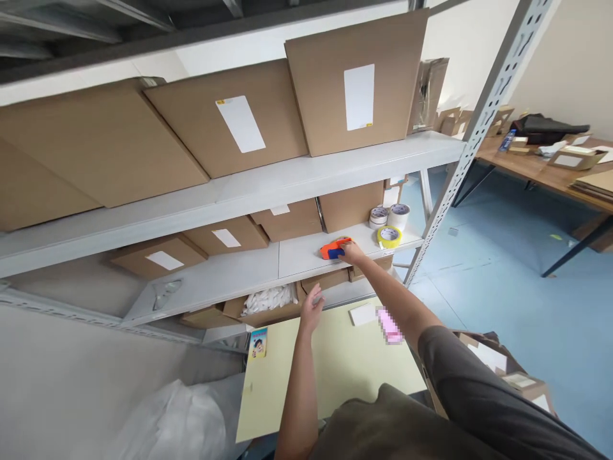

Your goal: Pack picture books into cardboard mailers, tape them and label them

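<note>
At the middle shelf, my right hand point(353, 253) is closed on an orange-and-blue hand tool point(335, 248) that looks like a tape dispenser; its far details are too small to tell. Just right of it sit a yellow tape roll point(389, 237) and several white tape rolls point(399, 216). My left hand point(312, 308) is open and holds nothing, its fingers apart above the far edge of the pale yellow table point(287, 383). On that table lie a white card or box point(363, 314), a blurred pink item point(391, 326) and a small colourful booklet point(258, 343).
Large cardboard boxes point(354, 38) line the upper shelf, with more boxes point(352, 206) below. A perforated metal post point(460, 172) rises at the right. An open carton point(502, 364) stands by my right side, and a white bag point(175, 421) lies at the lower left.
</note>
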`<state>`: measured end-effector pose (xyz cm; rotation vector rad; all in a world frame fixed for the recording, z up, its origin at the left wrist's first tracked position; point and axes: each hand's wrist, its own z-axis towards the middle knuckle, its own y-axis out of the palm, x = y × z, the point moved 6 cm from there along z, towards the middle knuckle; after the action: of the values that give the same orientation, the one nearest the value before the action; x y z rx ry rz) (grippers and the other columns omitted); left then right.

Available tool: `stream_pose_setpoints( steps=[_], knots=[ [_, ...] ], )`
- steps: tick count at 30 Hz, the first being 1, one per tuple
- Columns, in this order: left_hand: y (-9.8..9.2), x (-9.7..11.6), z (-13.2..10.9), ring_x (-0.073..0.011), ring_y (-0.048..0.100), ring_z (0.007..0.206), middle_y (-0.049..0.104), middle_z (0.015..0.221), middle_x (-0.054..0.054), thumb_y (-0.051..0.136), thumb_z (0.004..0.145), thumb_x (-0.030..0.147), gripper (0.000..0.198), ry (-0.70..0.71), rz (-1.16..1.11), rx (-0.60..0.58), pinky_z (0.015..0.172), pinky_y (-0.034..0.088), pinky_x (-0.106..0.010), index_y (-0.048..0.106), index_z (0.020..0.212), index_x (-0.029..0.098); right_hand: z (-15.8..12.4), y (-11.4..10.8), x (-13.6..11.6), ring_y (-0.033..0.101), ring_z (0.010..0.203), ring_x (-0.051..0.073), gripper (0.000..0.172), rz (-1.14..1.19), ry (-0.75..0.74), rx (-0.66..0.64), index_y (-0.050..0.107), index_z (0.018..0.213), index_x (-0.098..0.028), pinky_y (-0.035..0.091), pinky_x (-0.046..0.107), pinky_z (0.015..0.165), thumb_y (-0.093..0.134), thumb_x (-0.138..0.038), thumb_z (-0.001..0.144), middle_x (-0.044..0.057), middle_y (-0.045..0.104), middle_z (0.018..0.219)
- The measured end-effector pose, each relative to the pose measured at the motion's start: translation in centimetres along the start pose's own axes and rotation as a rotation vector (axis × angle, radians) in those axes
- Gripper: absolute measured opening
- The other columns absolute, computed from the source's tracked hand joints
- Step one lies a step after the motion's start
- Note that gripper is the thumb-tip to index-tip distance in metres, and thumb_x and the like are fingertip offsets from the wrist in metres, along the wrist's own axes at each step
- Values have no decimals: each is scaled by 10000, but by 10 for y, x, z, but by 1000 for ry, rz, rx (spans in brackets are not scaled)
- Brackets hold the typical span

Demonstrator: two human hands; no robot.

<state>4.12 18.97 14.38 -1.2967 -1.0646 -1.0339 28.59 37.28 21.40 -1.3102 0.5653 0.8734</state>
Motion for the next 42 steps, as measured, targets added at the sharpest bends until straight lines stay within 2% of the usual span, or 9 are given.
stream_pose_setpoints(
  steps=[5, 10, 16, 23, 29, 32, 36, 39, 42],
  knots=[
    [-32, -15, -10, -291, 683, 1308, 668, 1460, -198, 730, 938, 514, 622, 16, 5, 48, 1107, 550, -448, 639, 1478, 220, -10, 13, -3, 646, 1287, 338, 399, -295, -30, -24, 714, 1236, -161, 348, 496, 1240, 769, -133, 842, 182, 774, 1267],
    [-61, -16, -18, -270, 697, 1286, 695, 1426, -181, 699, 952, 497, 575, 58, -8, 53, 1094, 562, -410, 656, 1451, 215, -35, 10, -34, 692, 1177, 334, 333, -501, -105, 14, 710, 1257, -219, 279, 539, 1268, 726, -195, 925, 150, 808, 1129],
    [-94, -28, -27, -277, 718, 1237, 712, 1390, -187, 703, 952, 528, 566, 57, -48, -5, 1087, 564, -414, 682, 1412, 198, -125, 28, -51, 629, 1264, 363, 349, -473, -38, 92, 688, 1303, -185, 352, 491, 1218, 673, -278, 968, 183, 768, 1240],
    [-103, -68, -65, -266, 725, 1205, 739, 1348, -150, 670, 967, 424, 454, -54, -25, -55, 1067, 570, -404, 700, 1362, 204, -275, 85, 9, 618, 1251, 363, 269, -490, 147, 42, 682, 1209, -166, 428, 507, 1146, 603, -228, 960, 196, 736, 1281],
    [-91, -103, -108, -245, 731, 1164, 745, 1347, -140, 656, 974, 367, 414, -168, 52, -87, 993, 591, -368, 707, 1355, 215, -367, 123, 91, 626, 1258, 361, 459, -518, 379, -66, 678, 1260, -112, 444, 519, 1148, 606, -105, 807, 210, 733, 1302],
    [-83, -120, -125, -249, 732, 1159, 741, 1355, -143, 662, 972, 389, 425, -211, 80, -98, 982, 593, -370, 711, 1356, 214, -389, 139, 128, 642, 1240, 351, 444, -470, 453, -75, 705, 1215, -124, 460, 503, 1126, 593, -79, 788, 197, 751, 1265],
    [-68, -136, -142, -254, 740, 1139, 742, 1348, -149, 669, 959, 402, 434, -270, 89, -100, 988, 591, -389, 711, 1348, 213, -402, 156, 166, 694, 1125, 337, 240, -341, 607, -114, 750, 1052, -165, 484, 459, 1055, 629, -142, 847, 175, 791, 1086],
    [-56, -136, -148, -253, 740, 1133, 742, 1340, -155, 671, 953, 388, 431, -290, 84, -76, 1016, 580, -402, 710, 1343, 211, -400, 159, 172, 701, 1113, 339, 161, -278, 674, -124, 752, 1001, -180, 469, 463, 1058, 674, -211, 865, 163, 798, 1028],
    [-51, -121, -151, -246, 739, 1127, 740, 1335, -160, 658, 949, 351, 414, -255, 62, -28, 1036, 567, -407, 714, 1330, 199, -387, 150, 154, 679, 1168, 335, 267, -302, 610, -74, 746, 1109, -174, 443, 470, 1095, 684, -214, 852, 162, 798, 1072]
  ],
)
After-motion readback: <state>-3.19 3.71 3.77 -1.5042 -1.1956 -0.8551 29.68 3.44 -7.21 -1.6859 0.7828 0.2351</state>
